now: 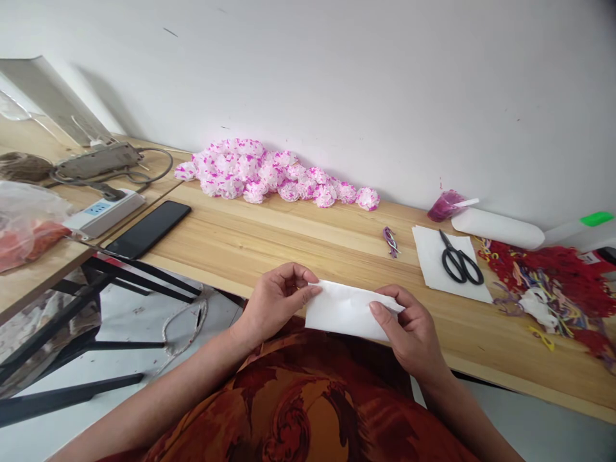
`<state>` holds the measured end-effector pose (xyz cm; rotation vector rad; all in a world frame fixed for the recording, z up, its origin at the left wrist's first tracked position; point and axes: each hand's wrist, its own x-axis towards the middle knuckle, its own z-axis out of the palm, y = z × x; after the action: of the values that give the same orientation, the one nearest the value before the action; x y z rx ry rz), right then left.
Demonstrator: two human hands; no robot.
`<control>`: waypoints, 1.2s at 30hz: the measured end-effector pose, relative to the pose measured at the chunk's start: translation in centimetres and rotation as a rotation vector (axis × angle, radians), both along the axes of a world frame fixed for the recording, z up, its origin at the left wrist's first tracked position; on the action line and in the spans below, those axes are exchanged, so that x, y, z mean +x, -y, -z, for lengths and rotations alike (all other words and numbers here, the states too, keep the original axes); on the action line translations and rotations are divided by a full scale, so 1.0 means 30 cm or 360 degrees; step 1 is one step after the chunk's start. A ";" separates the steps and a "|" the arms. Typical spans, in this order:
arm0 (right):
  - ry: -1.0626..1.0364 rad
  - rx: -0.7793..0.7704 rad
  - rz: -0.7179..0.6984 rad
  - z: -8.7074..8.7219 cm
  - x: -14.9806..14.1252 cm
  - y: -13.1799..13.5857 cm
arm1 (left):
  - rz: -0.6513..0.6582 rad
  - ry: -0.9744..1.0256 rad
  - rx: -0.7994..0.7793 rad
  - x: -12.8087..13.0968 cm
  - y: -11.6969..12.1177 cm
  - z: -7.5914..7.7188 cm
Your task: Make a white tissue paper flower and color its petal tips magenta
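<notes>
Just below the frame's centre, the left hand [276, 298] and right hand [412, 327] hold a piece of white paper [349, 309], each grip pinching one end between thumb and fingers. Farther off on the desk [269, 240], black scissors [461, 260] lie on white sheets [430, 260] at centre right. Beyond, pink-and-white ruffled flowers [240, 167] are heaped beside the wall [337, 77], upper left of centre.

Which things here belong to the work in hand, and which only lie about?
Likely in the job: white paper held by left hand and right hand; scissors; sheets under them; pink-white puffs.
Apparently just lying about: phone; white power strip; twine ball.
</notes>
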<state>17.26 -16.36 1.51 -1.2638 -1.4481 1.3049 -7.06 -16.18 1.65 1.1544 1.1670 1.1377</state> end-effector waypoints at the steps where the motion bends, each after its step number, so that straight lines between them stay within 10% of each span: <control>1: -0.0005 -0.0006 -0.0004 -0.001 -0.001 0.000 | -0.0012 0.0004 -0.0008 0.000 0.002 -0.005; 36: -0.0045 -0.0076 -0.0067 -0.003 -0.011 -0.017 | -0.0003 0.0060 -0.0052 0.000 0.007 -0.029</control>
<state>16.92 -15.85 1.61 -1.2472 -1.4381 1.3874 -7.05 -16.38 2.50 1.1025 1.1539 1.1333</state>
